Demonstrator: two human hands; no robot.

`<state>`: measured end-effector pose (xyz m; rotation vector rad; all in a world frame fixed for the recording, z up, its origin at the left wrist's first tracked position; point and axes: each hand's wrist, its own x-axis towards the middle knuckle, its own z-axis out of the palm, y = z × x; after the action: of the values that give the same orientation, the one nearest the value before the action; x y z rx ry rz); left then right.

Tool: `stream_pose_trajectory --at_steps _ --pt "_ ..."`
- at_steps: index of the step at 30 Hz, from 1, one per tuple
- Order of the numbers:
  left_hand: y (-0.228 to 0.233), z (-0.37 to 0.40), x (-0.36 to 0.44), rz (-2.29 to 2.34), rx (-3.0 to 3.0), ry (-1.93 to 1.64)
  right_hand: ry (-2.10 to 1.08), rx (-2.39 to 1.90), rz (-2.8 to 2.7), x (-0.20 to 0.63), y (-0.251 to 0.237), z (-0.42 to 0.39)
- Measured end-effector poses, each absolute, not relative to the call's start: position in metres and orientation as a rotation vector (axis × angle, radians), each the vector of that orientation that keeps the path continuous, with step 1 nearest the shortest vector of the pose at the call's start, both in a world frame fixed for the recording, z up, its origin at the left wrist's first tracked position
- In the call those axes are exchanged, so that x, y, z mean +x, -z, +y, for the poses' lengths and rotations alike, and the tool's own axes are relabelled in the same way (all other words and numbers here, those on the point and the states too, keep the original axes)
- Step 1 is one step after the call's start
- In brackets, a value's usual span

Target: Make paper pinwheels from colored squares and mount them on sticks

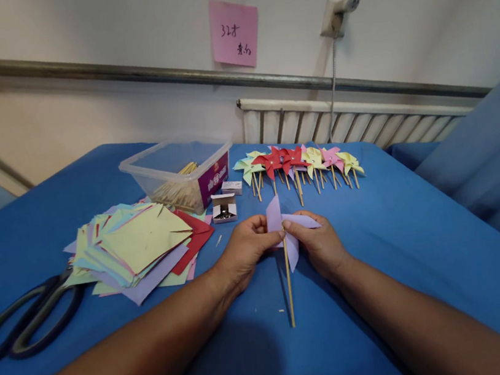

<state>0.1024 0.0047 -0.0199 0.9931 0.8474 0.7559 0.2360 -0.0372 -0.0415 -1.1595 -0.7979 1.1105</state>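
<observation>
My left hand [244, 251] and my right hand [318, 245] meet over the blue table [414, 232], both pinching a lilac paper pinwheel [292, 251]. A thin wooden stick [289, 290] runs down from the pinwheel toward me, its lower end near the table. The fingertips of both hands press at the pinwheel's centre. A row of finished pinwheels [295, 162] in red, yellow, green and pink lies just beyond the hands.
A stack of cut coloured paper squares [134, 244] lies at the left, with large black scissors [26, 318] beside it. A clear plastic tub [180, 172] holds wooden sticks. Two small boxes of pins [225, 206] sit near the tub. A radiator [352, 120] stands behind.
</observation>
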Motion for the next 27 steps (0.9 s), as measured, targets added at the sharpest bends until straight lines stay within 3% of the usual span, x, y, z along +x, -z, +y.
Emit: stream_pose_trajectory --at_steps 27 --pt "0.0208 0.0027 0.1049 0.927 1.025 -0.791 -1.187 -1.152 -0.828 0.2394 0.0450 -0.0325"
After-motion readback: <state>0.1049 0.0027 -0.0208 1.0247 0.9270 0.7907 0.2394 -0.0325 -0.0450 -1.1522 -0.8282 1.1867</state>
